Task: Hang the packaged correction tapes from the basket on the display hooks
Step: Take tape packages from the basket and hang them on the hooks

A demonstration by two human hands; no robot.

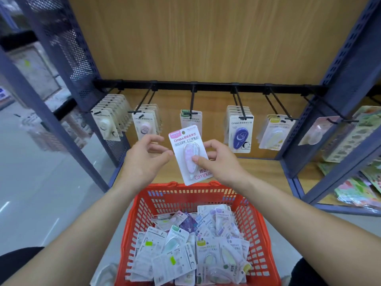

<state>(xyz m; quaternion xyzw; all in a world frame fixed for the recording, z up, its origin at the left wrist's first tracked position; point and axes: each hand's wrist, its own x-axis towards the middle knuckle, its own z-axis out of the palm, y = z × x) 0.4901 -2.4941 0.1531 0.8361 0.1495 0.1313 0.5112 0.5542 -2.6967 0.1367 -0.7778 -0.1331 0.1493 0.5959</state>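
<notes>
My right hand (pixel 218 159) pinches a pink packaged correction tape (pixel 188 153) by its right side, holding it upright above the red basket (pixel 255 230). My left hand (pixel 147 156) hovers just left of the pack, fingers curled and apart, with its fingertips close to the pack's edge. The basket below holds several loose packaged tapes (pixel 191 248). Behind the pack, black display hooks (pixel 191 100) stick out from a rail, each carrying hung packs; the middle hook has only a few green-topped packs (pixel 190 117).
A navy-blue tape pack (pixel 241 134) hangs on the hook to the right, pale packs (pixel 108 120) on the left hooks. Perforated dark-blue metal uprights (pixel 82 69) flank the wooden-backed bay. Sticker sheets (pixel 358 141) fill the shelf at the right.
</notes>
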